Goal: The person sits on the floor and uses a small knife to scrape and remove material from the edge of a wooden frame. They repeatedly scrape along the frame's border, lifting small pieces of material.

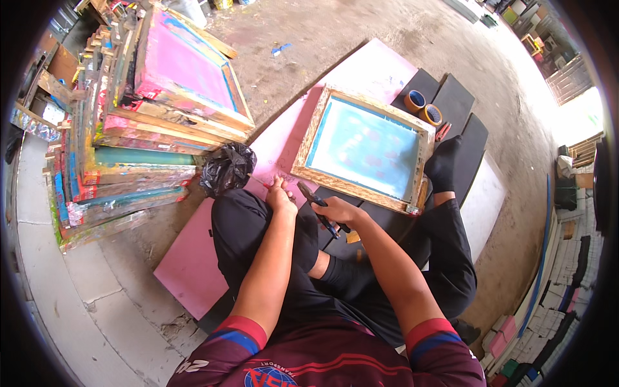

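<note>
My right hand [339,212] is wrapped round a pair of pliers [312,195] with dark handles, its jaws pointing up and left toward my other hand. Just left of it, my left hand [281,193] is closed, and a small reddish bit shows beside its fingers; what it holds is mostly hidden. Beyond both hands a wooden screen-printing frame [312,173] lies tilted, its mesh [364,145] pale blue with a darker blue border. Neither hand touches the frame. A small tan piece [353,237] lies below the pliers.
Pink board [193,251] and dark boards [454,97] lie beneath the frame. Two tape rolls [431,115] and a red-handled tool [443,131] sit right of it. A black plastic bag [228,169] stands beside stacked printing frames [187,103] at left. My socked foot [442,164] rests by the frame.
</note>
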